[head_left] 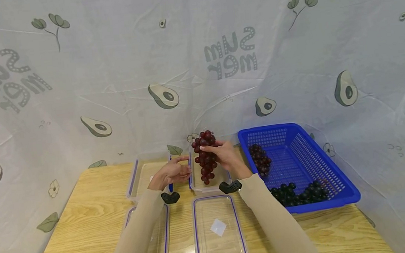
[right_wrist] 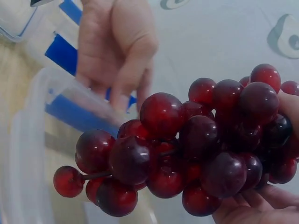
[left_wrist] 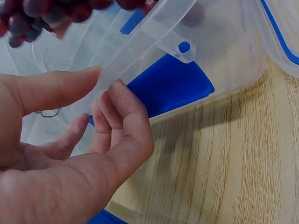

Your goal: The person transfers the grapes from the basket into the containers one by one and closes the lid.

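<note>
A bunch of dark red grapes (head_left: 206, 160) hangs over a clear plastic container (head_left: 209, 189) at the back middle of the table. My right hand (head_left: 230, 158) grips the bunch near its upper part, thumb across the front and the other fingers behind. In the right wrist view the grapes (right_wrist: 173, 149) are close up, one loose grape sticking out on its stem. My left hand (head_left: 172, 172) is at the container's left side, thumb at the rim and bent fingers against the outer wall. Beside those fingers hangs a blue side latch (left_wrist: 170, 86), folded down.
Another clear container (head_left: 135, 184) stands to the left. Two clear lids with blue seals lie in front, one the right lid (head_left: 220, 249), the other the left lid (head_left: 163, 234) partly under my sleeve. The blue basket (head_left: 321, 160) at right holds red grapes (head_left: 260, 159) and dark green grapes (head_left: 314, 192).
</note>
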Motion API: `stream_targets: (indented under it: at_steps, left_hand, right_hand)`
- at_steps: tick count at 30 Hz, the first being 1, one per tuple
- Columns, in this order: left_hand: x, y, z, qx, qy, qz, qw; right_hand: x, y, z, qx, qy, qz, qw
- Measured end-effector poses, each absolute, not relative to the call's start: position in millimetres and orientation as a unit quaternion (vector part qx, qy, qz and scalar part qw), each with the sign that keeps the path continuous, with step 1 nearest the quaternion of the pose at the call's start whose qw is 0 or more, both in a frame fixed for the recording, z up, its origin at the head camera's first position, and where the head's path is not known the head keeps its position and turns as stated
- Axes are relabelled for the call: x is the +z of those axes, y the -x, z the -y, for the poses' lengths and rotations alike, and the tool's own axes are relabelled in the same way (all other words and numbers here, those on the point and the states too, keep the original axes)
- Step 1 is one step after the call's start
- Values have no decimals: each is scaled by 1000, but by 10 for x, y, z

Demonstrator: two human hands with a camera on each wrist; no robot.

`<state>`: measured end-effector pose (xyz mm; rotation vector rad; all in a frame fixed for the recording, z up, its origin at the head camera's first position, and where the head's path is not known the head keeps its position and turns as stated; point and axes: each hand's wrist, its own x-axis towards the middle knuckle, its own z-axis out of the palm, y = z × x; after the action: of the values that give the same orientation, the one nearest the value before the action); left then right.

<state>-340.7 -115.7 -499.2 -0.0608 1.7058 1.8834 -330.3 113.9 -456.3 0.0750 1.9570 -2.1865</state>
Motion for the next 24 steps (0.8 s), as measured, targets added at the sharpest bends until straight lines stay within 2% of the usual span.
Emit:
stream_targets:
  at_steps: [11,17,24]
  left_hand:
    - [-4983,3403,1151,710,24,-639,293]
    - [-4972,3387,1154,705,25,-648,289]
    - [-4987,3393,1146,703,24,-650,287]
  right_hand:
    - [-4899,3351,-982,-716,-77,-690,77]
    - [-4942,3372,-901,-681,-100,-719,92]
    - [-4968,3387,-871,-686,-133,-711,76]
